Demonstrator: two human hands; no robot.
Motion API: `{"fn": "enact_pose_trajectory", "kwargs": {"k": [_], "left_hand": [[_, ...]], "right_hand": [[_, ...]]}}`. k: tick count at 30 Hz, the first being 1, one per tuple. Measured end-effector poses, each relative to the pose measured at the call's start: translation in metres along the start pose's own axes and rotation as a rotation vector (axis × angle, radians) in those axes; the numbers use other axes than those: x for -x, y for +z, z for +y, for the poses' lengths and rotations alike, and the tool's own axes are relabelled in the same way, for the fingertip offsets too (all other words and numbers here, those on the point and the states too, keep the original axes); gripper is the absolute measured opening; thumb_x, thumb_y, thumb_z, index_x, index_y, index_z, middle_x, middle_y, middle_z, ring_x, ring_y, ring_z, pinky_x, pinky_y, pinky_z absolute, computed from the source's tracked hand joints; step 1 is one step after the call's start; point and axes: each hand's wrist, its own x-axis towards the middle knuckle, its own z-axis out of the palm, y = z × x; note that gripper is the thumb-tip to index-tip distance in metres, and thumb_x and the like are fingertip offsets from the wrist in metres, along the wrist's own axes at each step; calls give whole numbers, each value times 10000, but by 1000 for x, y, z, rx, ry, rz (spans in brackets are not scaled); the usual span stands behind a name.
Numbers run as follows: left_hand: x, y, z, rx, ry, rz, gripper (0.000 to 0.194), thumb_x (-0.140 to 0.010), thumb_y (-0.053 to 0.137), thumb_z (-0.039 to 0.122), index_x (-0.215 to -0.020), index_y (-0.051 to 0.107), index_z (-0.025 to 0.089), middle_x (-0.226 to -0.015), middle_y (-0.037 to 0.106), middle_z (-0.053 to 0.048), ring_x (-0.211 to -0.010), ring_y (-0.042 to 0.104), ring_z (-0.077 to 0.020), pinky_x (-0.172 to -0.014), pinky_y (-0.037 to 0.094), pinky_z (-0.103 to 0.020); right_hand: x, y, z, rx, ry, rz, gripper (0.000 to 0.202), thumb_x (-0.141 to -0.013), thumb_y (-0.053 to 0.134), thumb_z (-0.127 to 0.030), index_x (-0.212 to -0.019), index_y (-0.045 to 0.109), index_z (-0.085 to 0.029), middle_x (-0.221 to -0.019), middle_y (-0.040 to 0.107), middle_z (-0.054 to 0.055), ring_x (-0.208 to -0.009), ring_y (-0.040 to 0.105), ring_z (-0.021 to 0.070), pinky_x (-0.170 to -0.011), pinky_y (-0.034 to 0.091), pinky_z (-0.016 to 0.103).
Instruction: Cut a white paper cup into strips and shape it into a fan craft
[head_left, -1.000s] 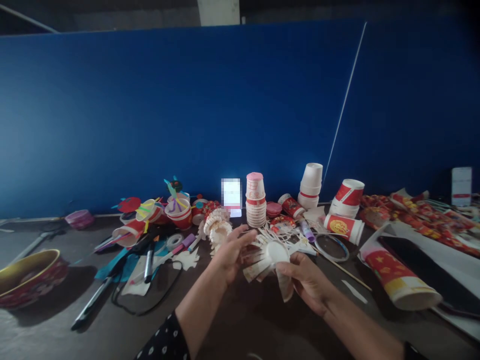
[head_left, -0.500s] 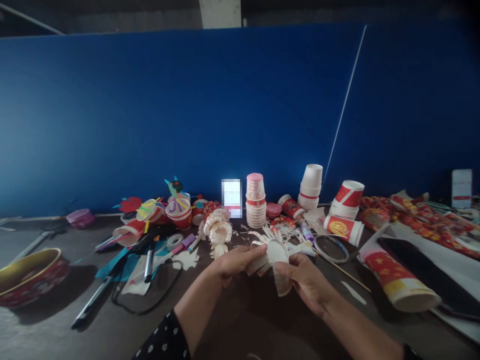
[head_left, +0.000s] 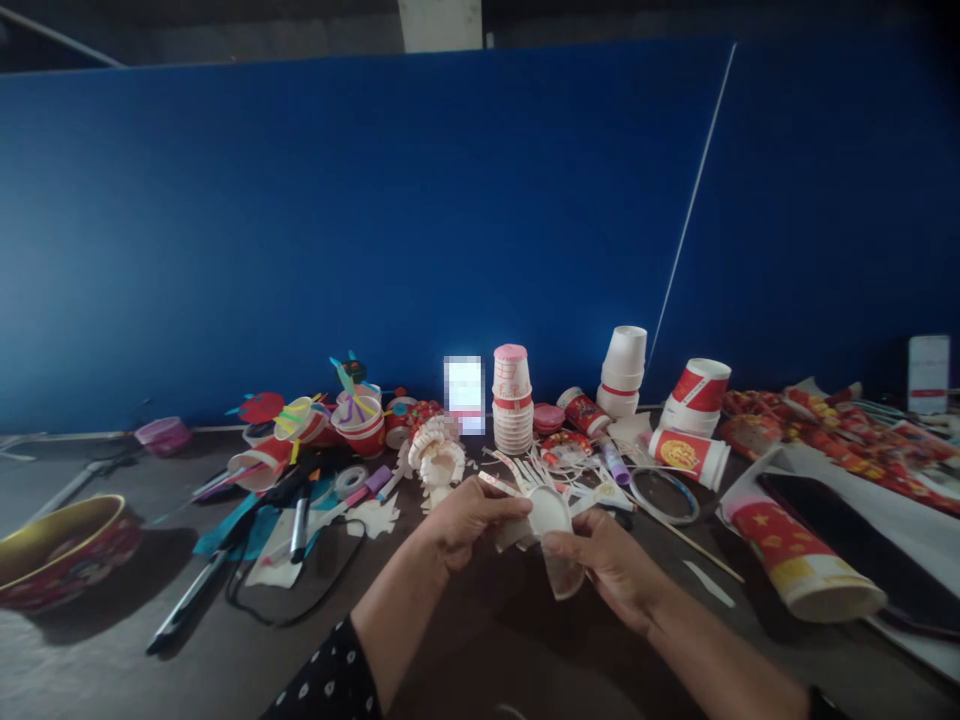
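Between my hands is a white paper cup (head_left: 549, 510) whose wall is cut into strips that splay out around its round base. My left hand (head_left: 469, 520) pinches it on the left side, thumb on top. On the right, my right hand (head_left: 604, 560) grips a wider wall piece that hangs down, with the thumb across it. Several narrow strips point up and away from me past the base. Just beyond my left hand lies a cream ruffled paper piece (head_left: 439, 465). The fingers under the cup are partly hidden.
A stack of paper cups (head_left: 513, 430) stands behind my hands, near a lit phone (head_left: 463, 395). Markers, tape (head_left: 350, 482) and decorated cups lie left, beside a patterned bowl (head_left: 64, 555). A red cup (head_left: 802, 560) and dark phone (head_left: 847, 540) lie right.
The cut cup has tilted and turned slightly in my hands, and its strips now point more upward. My left hand has shifted a little up and over it. Both hands keep their hold.
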Motion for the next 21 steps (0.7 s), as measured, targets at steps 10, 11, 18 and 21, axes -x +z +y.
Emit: {"fn": "enact_pose_trajectory", "kwargs": {"k": [10,11,18,21], "left_hand": [[-5,3,-10,138,39,-5,285,-445,816,182,-668,670,84,-621,649,-47,-565,580,-139,-590,444,-262],[-4,3,-10,148,41,-4,293,-443,813,171,-685,672,86,-631,652,-48,-577,586,-145,-601,448,-268],[-2,7,-6,148,47,74,258,-390,812,158,-520,597,99,-480,579,-7,-449,521,-104,-480,401,-226],[-2,5,-6,133,37,33,273,-397,822,185,-539,607,96,-502,595,-16,-466,537,-110,-496,411,-228]], "right_hand": [[3,5,-5,-70,59,5,254,-557,797,-345,-602,666,-132,-514,622,3,-436,517,105,-461,394,226],[3,5,-4,-66,58,2,258,-556,797,-345,-621,672,-129,-520,626,3,-439,520,107,-466,395,229],[6,6,-7,-118,49,-58,277,-667,712,-428,-632,680,-155,-606,666,51,-573,582,177,-595,441,300],[5,4,-7,-180,39,-65,245,-718,674,-413,-695,694,-170,-675,687,67,-650,606,204,-658,446,316]]}}
